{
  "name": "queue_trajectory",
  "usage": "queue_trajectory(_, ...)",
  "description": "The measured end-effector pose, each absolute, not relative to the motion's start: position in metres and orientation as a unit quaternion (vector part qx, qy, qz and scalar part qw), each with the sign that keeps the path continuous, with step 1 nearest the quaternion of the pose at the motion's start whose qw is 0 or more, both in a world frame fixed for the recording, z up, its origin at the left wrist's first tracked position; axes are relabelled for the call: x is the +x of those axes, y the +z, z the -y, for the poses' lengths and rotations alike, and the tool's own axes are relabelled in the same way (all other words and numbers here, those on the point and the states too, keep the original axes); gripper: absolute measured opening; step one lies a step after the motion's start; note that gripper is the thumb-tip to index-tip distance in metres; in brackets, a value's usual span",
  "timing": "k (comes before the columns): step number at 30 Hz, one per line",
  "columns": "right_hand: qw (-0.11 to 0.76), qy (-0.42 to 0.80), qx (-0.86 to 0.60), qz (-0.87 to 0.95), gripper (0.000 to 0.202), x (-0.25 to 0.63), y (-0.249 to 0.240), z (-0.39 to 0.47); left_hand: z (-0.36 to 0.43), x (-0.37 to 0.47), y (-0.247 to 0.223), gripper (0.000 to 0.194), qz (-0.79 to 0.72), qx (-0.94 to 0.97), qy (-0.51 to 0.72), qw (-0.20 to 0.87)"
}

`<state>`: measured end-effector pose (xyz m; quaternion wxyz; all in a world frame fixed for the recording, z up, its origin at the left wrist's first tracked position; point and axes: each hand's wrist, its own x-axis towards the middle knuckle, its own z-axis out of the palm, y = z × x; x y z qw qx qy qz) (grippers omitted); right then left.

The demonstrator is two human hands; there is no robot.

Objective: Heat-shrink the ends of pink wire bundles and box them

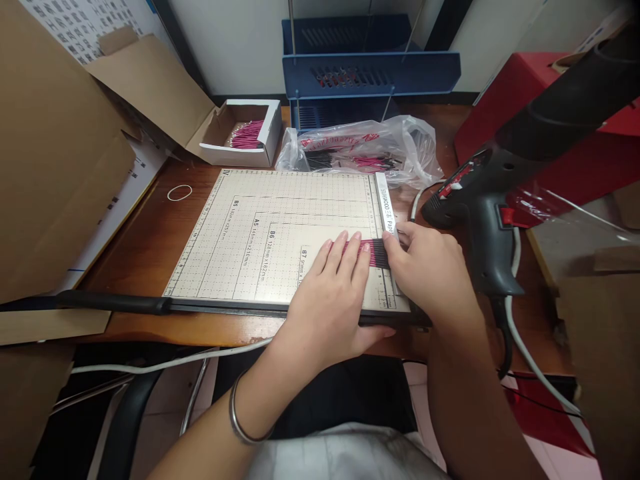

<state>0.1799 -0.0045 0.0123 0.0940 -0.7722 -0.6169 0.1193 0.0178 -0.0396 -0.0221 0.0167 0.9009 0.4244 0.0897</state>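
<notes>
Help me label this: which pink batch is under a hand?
The batch on the gridded board, beneath the left hand; the others lie in the white box and the clear plastic bag.

From my remote feed I saw the desk (150,207) as glossy brown wood. The paper cutter bed (220,233) looked smooth with a faint sheen, its edge strip (385,200) like pale metal, its handle (115,302) matt black plastic. I took the wires (379,253) for plastic-sheathed. I made out thin, crinkled, shiny plastic in the bag (420,143), matt cardboard in the small box (235,157), dark matt plastic on the heat gun (485,233), polished metal in the bangle (234,407) and soft cloth in the shirt (345,457).
</notes>
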Motion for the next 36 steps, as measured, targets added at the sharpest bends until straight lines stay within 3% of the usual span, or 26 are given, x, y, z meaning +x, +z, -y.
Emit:
queue_trajectory(12,0.056,0.112,-0.765,0.632,0.047,0.184,0.011,0.005,0.04,0.018,-0.021,0.115,-0.427,0.9,0.086,0.016)
queue_trajectory(18,0.09,0.201,-0.737,0.639,0.05,0.186,0.009,0.018,0.04,0.017,-0.021,0.112,-0.425,0.901,0.086,0.019)
queue_trajectory(24,0.062,0.179,-0.753,0.63,0.056,0.183,0.006,0.025,0.04,0.017,-0.02,0.111,-0.427,0.899,0.089,0.023)
queue_trajectory(32,0.121,0.217,-0.722,0.646,0.066,0.19,-0.001,0.031,0.039,0.018,-0.022,0.113,-0.428,0.898,0.095,0.022)
queue_trajectory(36,0.177,0.239,-0.713,0.635,0.061,0.196,-0.003,0.036,0.04,0.017,-0.022,0.112,-0.427,0.899,0.101,0.021)
